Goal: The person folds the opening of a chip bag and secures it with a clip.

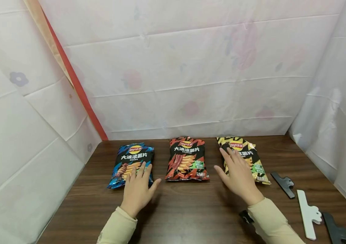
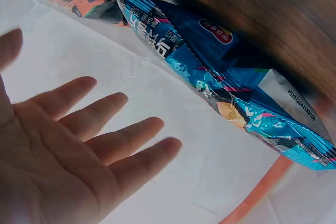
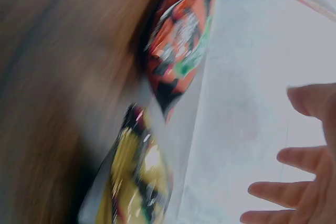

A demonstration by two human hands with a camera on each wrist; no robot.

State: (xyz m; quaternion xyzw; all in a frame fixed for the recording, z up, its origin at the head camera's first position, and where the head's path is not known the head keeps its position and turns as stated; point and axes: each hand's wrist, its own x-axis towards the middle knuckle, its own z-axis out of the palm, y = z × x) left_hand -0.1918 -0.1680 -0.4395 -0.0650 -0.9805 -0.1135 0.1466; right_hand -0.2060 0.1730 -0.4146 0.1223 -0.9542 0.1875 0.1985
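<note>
Three bags of potato chips lie in a row on the dark wooden table: a blue bag [image 1: 133, 157] at the left, a red bag [image 1: 186, 159] in the middle, a yellow bag [image 1: 253, 159] at the right. My left hand [image 1: 138, 191] is spread over the lower part of the blue bag; the left wrist view shows it apart from the blue bag [image 2: 226, 77]. Over the yellow bag is my right hand [image 1: 239, 174], fingers straight, hiding part of its front. In the right wrist view that hand [image 3: 310, 182] holds nothing and stands apart from the yellow bag [image 3: 139, 177].
On the right side of the table lie a small black sealing clip [image 1: 284, 184], a white clip [image 1: 308, 213] and a larger black clip [image 1: 336, 228]. Another dark object [image 1: 246, 217] shows beside the right sleeve. Pale patterned sheets [image 1: 191, 67] hang behind and at both sides.
</note>
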